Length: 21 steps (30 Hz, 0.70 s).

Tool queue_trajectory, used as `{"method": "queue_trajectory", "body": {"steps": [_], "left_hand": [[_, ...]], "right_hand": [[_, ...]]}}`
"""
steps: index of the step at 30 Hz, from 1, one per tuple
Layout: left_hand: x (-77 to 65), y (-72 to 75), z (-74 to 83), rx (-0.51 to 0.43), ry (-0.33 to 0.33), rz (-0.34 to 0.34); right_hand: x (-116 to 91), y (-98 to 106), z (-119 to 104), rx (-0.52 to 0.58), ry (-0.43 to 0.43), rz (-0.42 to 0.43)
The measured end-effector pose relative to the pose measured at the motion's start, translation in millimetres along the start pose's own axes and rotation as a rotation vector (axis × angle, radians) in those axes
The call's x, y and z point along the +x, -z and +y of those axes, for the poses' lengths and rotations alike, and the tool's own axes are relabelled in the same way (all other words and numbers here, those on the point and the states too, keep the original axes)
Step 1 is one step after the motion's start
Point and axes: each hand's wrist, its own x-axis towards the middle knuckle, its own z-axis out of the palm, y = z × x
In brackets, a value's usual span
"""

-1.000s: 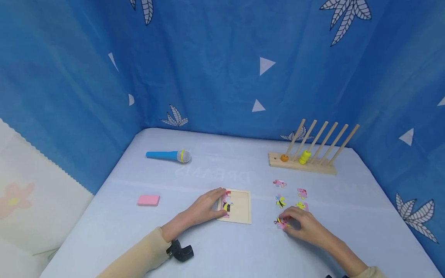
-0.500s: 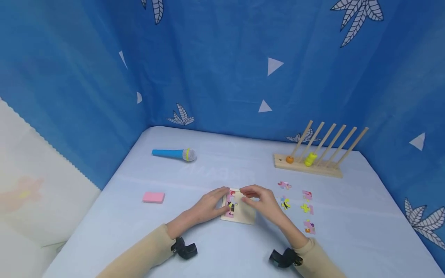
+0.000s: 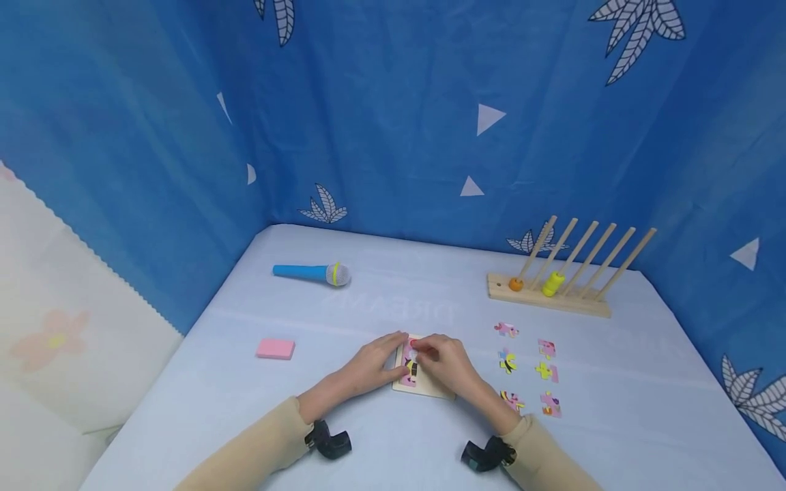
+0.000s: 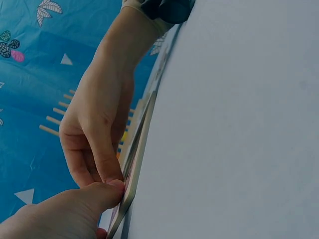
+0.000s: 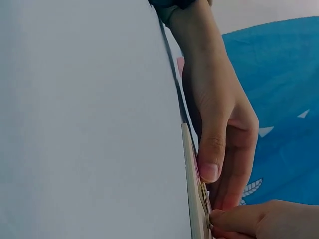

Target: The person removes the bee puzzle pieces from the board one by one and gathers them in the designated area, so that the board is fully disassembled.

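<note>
A small wooden puzzle board (image 3: 424, 393) lies on the table with printed pieces (image 3: 408, 376) along its left side. My left hand (image 3: 362, 372) rests on the board's left part, its thumb on the pieces and its other fingers at the far left corner. Over the board, my right hand (image 3: 449, 368) bends its fingers, with thumb and fingertips close together at the upper left pieces. In the left wrist view, the right fingertips meet the left thumb (image 4: 107, 193) just over the board (image 4: 144, 137). I cannot tell whether the right fingers pinch a piece.
Several loose puzzle pieces (image 3: 546, 370) lie right of the board, one (image 3: 512, 400) beside the right forearm. Behind them stands a wooden peg rack (image 3: 555, 300) with orange and yellow beads. A toy microphone (image 3: 310, 273) and a pink block (image 3: 275, 348) lie on the left.
My right hand has moved left from the loose pieces to the board, reaching its left column. My left hand has stayed on the board. The whole head view has shifted slightly.
</note>
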Motion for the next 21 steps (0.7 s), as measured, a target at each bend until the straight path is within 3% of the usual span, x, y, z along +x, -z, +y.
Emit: {"method": "queue_trajectory", "body": {"steps": [14, 21], "left_hand": [[-0.4, -6.0, -1.5, -0.007, -0.005, 0.023], [0.0, -5.3, -1.0, -0.006, 0.002, 0.017]], "right_hand": [[7.2, -1.9, 0.7, 0.059, -0.109, -0.038], [8.6, -2.8, -1.0, 0.019, -0.092, -0.023]]}}
